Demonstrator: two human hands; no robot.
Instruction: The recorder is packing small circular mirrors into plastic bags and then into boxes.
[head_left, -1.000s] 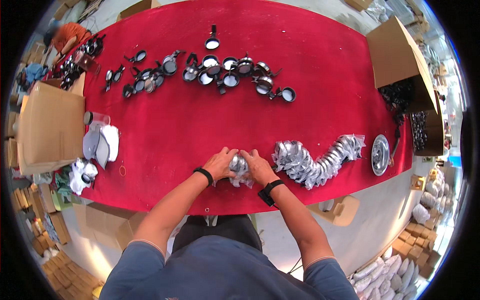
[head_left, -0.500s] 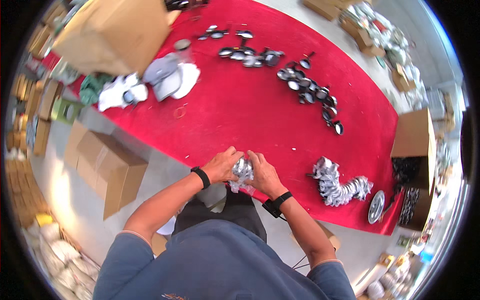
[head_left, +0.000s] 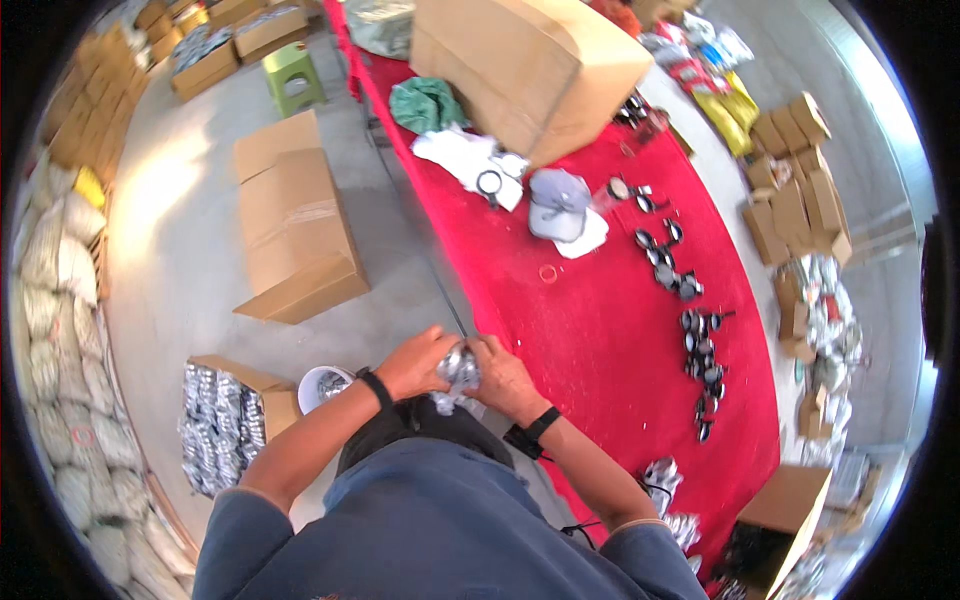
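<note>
Both hands meet in front of the person's body at the near edge of the red bench (head_left: 600,330). The left hand (head_left: 415,362) and right hand (head_left: 505,380) each close their grip around a small silvery plastic-wrapped bundle (head_left: 460,366) held in the air between them. It looks light, with a crinkly, slick film over hard pieces inside, so it probably slides under loose fingers; taking it at both ends, as here, seems surest. A box of similar shiny packs (head_left: 215,425) sits on the floor to the left.
</note>
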